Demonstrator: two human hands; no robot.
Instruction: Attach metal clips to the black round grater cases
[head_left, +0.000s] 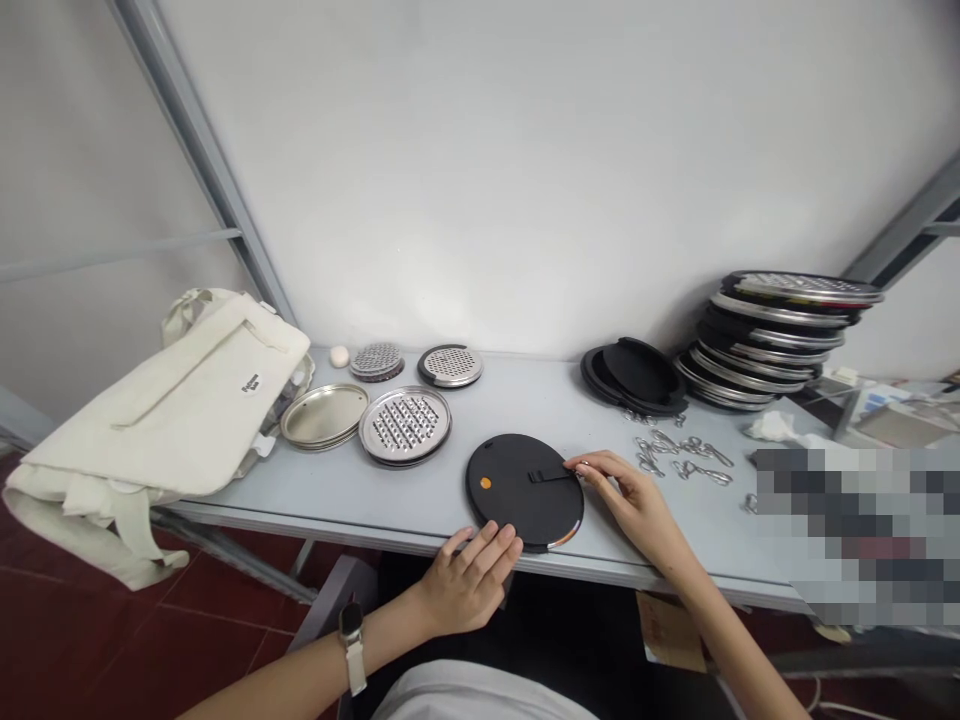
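A round black disc (517,460) with a small orange mark lies near the table's front edge. A black strap (546,475) runs across it toward its right side. My left hand (476,575) rests on the disc's near edge, its fingers stretched out and its thumb mostly hidden. At the right rim, my right hand (626,495) pinches a tiny shiny metal clip at the strap's end; the fingertips partly cover it. Several loose metal clips (686,450) are scattered on the table to the right of that hand.
Metal grater discs (409,425) and plain metal discs (322,415) sit left. Behind them are smaller grater plates (451,366) and a white egg-shaped thing (339,356). Black round covers (634,375) adjoin a tall disc stack (772,340). A cream bag (165,400) occupies the left end.
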